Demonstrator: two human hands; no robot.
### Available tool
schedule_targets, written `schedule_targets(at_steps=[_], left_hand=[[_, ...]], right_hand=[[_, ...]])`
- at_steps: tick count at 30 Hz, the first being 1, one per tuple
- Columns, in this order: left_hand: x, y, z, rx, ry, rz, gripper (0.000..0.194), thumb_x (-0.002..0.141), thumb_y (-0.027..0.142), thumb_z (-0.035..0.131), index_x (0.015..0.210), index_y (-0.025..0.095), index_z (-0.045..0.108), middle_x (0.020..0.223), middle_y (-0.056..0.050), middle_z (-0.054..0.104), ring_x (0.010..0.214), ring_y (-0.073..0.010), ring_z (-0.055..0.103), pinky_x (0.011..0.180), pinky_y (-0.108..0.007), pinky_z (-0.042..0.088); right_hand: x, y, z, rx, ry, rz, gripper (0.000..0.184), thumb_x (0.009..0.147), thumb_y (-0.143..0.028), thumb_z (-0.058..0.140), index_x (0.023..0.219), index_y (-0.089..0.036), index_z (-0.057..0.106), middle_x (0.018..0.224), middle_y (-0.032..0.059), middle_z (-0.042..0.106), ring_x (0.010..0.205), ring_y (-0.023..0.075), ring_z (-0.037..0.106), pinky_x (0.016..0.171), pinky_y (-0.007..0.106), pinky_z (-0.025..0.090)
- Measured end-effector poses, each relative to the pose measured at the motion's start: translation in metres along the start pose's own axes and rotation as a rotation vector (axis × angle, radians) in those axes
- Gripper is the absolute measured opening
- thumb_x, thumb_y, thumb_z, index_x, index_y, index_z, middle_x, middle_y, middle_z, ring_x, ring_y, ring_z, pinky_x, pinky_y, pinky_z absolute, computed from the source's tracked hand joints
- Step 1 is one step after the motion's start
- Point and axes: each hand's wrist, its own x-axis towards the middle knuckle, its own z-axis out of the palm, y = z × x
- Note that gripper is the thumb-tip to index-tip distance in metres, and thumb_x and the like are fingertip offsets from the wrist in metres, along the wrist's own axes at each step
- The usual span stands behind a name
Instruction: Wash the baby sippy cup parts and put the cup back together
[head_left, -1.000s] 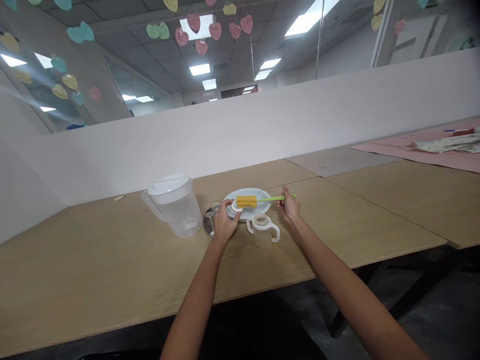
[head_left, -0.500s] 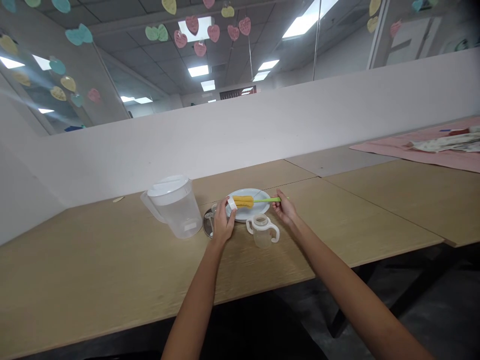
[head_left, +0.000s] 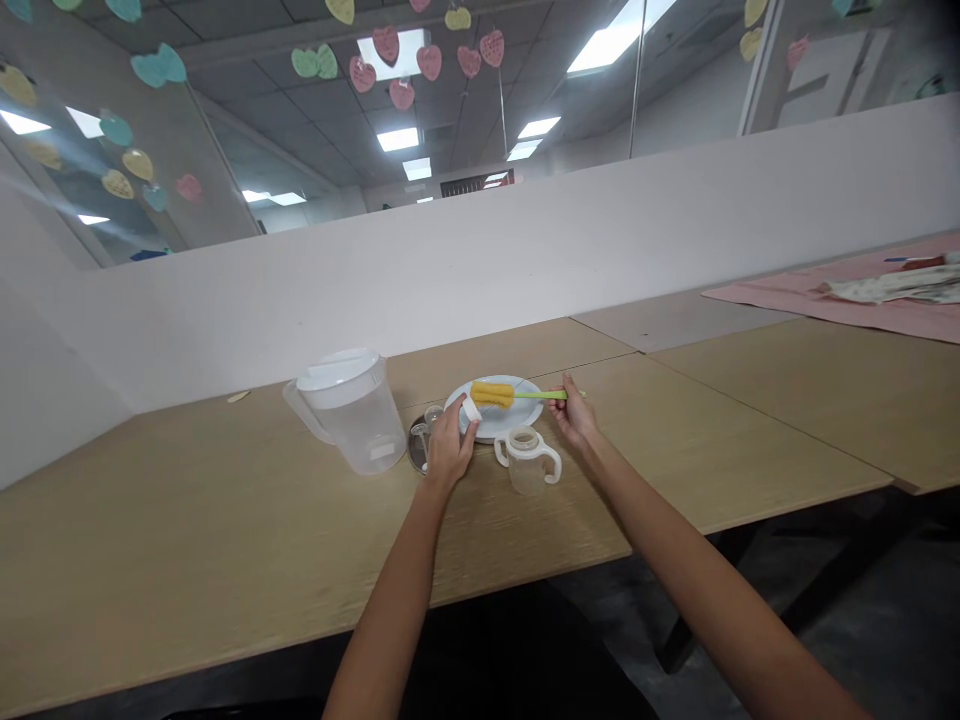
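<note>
My left hand (head_left: pixel 448 447) is closed around a small white ring-shaped lid (head_left: pixel 469 410), held at the near left rim of a white plate (head_left: pixel 517 417). My right hand (head_left: pixel 574 414) pinches the green handle of a bottle brush (head_left: pixel 525 395) whose yellow sponge head hovers over the plate, just right of the lid. A clear two-handled cup (head_left: pixel 527 461) stands open on the table between my hands.
A clear plastic pitcher (head_left: pixel 351 410) with a lid stands to the left. A small metal dish (head_left: pixel 417 443) with clear parts lies behind my left hand. A white partition wall runs along the table's back. Pink cloth (head_left: pixel 840 296) lies far right.
The left hand has lifted the white lid off the plate and tilted it. The brush's sponge head has shifted slightly along the plate beside it.
</note>
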Motion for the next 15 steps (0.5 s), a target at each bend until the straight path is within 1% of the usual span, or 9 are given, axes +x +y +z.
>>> schedule_targets(at_steps=[3,5,7,9,11,13,15], left_hand=[[-0.0003,0.0006,-0.0006,-0.011,0.009,-0.031,0.048,0.091,0.039,0.038,0.133,0.017,0.036,0.130,-0.013,0.052,0.120,-0.0223,0.048,0.100,-0.038,0.038],[-0.0002,0.0016,-0.0011,-0.028,0.016,-0.044,0.049,0.091,0.038,0.038,0.135,0.017,0.034,0.131,-0.013,0.051,0.120,-0.0221,0.048,0.099,-0.037,0.039],[0.0000,0.0018,-0.0011,-0.044,0.015,-0.055,0.049,0.091,0.038,0.038,0.135,0.017,0.032,0.132,-0.013,0.050,0.120,-0.0219,0.048,0.098,-0.037,0.040],[0.0003,0.0010,-0.0005,-0.046,0.012,-0.065,0.049,0.090,0.039,0.039,0.135,0.018,0.033,0.131,-0.013,0.051,0.120,-0.0221,0.049,0.097,-0.037,0.041],[0.0006,-0.0007,0.0003,-0.037,0.017,-0.073,0.049,0.090,0.039,0.039,0.133,0.018,0.034,0.130,-0.013,0.052,0.120,-0.0224,0.049,0.097,-0.038,0.041],[0.0008,-0.0024,0.0012,-0.028,0.025,-0.074,0.048,0.090,0.039,0.039,0.133,0.017,0.034,0.129,-0.013,0.052,0.119,-0.0225,0.049,0.097,-0.038,0.041],[0.0009,-0.0033,0.0018,-0.020,0.035,-0.065,0.048,0.090,0.039,0.039,0.133,0.017,0.034,0.128,-0.013,0.052,0.119,-0.0226,0.050,0.097,-0.038,0.041]], right_hand=[[-0.0002,-0.0034,0.0007,0.078,0.036,0.018,0.034,0.083,-0.039,0.057,0.059,-0.017,0.048,0.040,-0.0063,0.048,0.036,0.0033,0.045,0.039,0.010,0.044],[-0.0005,-0.0043,0.0013,0.095,0.014,0.046,0.034,0.083,-0.038,0.058,0.058,-0.017,0.048,0.039,-0.0072,0.045,0.034,0.0026,0.043,0.038,0.009,0.043],[-0.0018,-0.0035,0.0023,0.046,-0.010,0.053,0.034,0.081,-0.038,0.061,0.057,-0.016,0.049,0.038,-0.0068,0.045,0.033,0.0029,0.042,0.035,0.010,0.041],[-0.0034,-0.0019,0.0033,-0.024,-0.010,0.014,0.034,0.079,-0.040,0.063,0.058,-0.015,0.052,0.039,-0.0054,0.047,0.034,0.0039,0.044,0.035,0.011,0.041],[-0.0040,-0.0014,0.0034,-0.041,0.015,-0.037,0.034,0.076,-0.043,0.065,0.059,-0.015,0.054,0.042,-0.0042,0.051,0.037,0.0046,0.047,0.037,0.012,0.043],[-0.0029,-0.0027,0.0026,0.002,0.033,-0.053,0.034,0.075,-0.044,0.065,0.060,-0.015,0.055,0.043,-0.0043,0.052,0.039,0.0047,0.049,0.039,0.012,0.045],[-0.0009,-0.0047,0.0014,0.067,0.030,-0.038,0.033,0.078,-0.043,0.062,0.060,-0.016,0.054,0.043,-0.0050,0.052,0.039,0.0042,0.049,0.043,0.012,0.047]])
